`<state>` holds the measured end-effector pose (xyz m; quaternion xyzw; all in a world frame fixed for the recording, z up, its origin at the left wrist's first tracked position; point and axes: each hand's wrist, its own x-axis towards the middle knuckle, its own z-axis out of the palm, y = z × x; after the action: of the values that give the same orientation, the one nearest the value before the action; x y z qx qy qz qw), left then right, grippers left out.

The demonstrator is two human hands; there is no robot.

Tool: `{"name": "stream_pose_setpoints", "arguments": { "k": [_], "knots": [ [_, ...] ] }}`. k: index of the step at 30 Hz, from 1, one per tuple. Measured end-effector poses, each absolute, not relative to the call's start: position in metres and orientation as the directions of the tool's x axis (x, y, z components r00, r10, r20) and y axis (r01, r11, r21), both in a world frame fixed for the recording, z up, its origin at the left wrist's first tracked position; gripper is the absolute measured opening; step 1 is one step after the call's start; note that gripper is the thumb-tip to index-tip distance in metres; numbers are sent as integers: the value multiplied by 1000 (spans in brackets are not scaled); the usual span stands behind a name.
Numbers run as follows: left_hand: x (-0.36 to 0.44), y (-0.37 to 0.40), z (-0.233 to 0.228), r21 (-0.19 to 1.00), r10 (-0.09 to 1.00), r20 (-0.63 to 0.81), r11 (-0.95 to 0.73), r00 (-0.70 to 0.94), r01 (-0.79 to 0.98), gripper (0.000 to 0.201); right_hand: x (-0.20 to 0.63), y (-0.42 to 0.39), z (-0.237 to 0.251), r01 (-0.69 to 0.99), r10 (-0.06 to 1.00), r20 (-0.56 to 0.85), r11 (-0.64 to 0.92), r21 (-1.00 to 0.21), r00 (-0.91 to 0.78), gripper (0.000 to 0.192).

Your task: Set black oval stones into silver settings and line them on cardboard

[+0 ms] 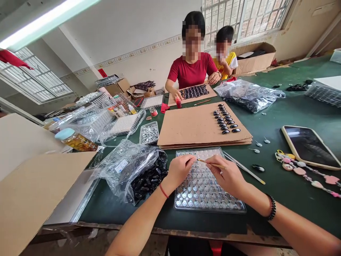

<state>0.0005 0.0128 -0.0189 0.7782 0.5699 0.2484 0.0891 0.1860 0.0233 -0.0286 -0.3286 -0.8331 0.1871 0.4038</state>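
Note:
My left hand is closed in a pinch over a clear plastic tray of round silvery pieces. A small piece, mostly hidden, is between its fingertips. In my right hand is a thin tan stick that looks like a fine brush, its tip at the left fingertips. Left of the tray, a clear plastic bag spills glossy black oval pieces. Beyond the tray, stacked cardboard sheets carry rows of black ovals with silvery marks.
A phone with a beaded strap lies at right. Near the tray are clear strips and a loose black oval. A tub of silvery pieces stands behind the bag. Across the table, a co-worker's hand holds a red bottle.

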Motion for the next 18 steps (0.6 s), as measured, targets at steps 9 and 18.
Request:
{"name": "stream_pose_setpoints", "arguments": {
  "k": [9, 18],
  "knots": [
    [5, 2, -20, 175, 889, 319, -395, 328, 902, 25, 185, 17, -30, 377, 647, 562, 760, -530, -515, 12],
    [0, 6, -22, 172, 844, 443, -410, 301, 896, 28, 185, 19, -27, 369, 649, 604, 761, -534, -463, 11]
  ]
}}
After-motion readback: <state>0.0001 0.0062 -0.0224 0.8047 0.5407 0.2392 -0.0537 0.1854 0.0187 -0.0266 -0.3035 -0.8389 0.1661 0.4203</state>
